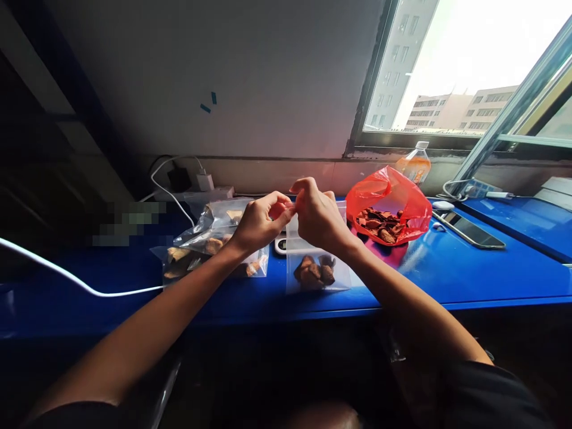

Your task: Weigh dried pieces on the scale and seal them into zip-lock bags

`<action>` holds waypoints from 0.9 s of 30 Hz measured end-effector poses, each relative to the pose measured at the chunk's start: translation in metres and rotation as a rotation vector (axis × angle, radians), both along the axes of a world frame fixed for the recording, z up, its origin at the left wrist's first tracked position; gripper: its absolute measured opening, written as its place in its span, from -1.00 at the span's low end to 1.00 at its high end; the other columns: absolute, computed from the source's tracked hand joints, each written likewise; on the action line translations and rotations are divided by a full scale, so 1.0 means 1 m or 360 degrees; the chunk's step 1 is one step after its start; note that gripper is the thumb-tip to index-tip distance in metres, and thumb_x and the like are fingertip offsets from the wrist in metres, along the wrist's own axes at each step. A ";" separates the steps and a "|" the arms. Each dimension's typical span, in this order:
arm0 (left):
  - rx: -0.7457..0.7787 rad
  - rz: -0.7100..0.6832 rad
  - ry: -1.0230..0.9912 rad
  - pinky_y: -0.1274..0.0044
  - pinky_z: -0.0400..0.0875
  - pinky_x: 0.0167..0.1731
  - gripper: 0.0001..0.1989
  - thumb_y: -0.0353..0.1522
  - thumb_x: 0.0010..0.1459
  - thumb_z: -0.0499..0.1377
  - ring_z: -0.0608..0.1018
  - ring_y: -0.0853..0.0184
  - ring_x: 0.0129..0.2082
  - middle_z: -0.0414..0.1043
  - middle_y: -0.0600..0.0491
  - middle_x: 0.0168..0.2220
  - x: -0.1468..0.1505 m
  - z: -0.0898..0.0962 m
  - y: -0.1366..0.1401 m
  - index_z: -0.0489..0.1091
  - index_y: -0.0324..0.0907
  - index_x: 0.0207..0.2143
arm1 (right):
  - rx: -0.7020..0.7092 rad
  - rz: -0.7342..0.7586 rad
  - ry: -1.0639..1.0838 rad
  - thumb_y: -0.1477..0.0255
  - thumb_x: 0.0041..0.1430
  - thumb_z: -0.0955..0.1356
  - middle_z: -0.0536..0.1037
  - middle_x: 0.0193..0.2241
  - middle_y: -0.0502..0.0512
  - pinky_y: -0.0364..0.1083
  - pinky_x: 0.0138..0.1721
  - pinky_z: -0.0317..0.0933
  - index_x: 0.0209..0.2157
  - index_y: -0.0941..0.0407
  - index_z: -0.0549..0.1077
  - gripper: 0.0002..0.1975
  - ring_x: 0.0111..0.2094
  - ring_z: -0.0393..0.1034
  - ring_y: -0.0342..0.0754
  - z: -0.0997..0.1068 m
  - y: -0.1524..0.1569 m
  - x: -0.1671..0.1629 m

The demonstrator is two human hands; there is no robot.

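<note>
Both hands meet at the top edge of a clear plastic bag, which hangs upright with several brown dried pieces at its bottom. My left hand pinches the bag's upper left corner. My right hand is closed on the same edge, its fingers touching the left fingertips. Behind the bag, a small white scale is mostly hidden. Left of it lie several filled clear bags with pale dried pieces. To the right stands an open red plastic bag holding dark reddish-brown dried pieces.
On the blue table, a phone lies at the right near white earphones. A bottle of orange drink stands behind the red bag by the window. A white cable crosses the left side; a charger sits at the wall.
</note>
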State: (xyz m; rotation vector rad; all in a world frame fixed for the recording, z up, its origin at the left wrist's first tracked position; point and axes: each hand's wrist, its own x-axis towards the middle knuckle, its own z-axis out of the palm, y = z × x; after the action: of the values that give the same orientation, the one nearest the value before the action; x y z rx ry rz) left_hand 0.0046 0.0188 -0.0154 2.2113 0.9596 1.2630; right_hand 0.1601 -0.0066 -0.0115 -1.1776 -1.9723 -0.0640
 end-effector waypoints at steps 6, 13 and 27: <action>0.0286 0.0182 0.0047 0.52 0.32 -0.38 -0.81 -0.26 0.14 0.19 0.50 0.35 -0.42 0.52 0.05 -0.43 0.001 0.013 -0.007 0.47 -0.22 -0.38 | -0.0077 -0.0055 0.0246 0.58 0.03 0.23 0.49 -0.28 0.10 0.11 -0.03 0.04 -0.08 0.08 0.13 -0.62 -0.17 0.33 0.03 0.011 -0.001 0.006; 0.0206 0.0115 -0.0167 0.53 0.35 -0.38 -0.86 -0.31 0.09 0.22 0.46 0.40 -0.46 0.50 0.06 -0.44 -0.015 0.025 -0.001 0.47 -0.23 -0.41 | -0.0087 -0.0258 0.0283 0.55 0.05 0.25 0.48 -0.28 0.13 0.16 -0.05 0.06 -0.06 0.08 0.17 -0.62 -0.15 0.29 0.09 0.019 0.010 0.033; -0.0068 0.0367 -0.0661 0.61 0.20 -0.60 -0.88 -0.33 -0.06 0.25 0.29 0.51 -0.64 0.43 0.08 -0.52 -0.100 0.070 0.055 0.51 -0.18 -0.43 | 0.0120 -0.0371 0.0664 0.51 0.04 0.25 0.42 -0.37 0.10 0.00 -0.26 0.22 -0.12 0.11 0.32 -0.69 -0.32 0.35 -0.03 0.022 0.035 0.099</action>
State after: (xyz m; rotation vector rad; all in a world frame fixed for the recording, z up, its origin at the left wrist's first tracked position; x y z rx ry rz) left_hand -0.0953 0.0743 0.0543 1.7396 1.0754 1.7008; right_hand 0.2590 0.0281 0.0103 -1.2522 -1.4546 -0.0104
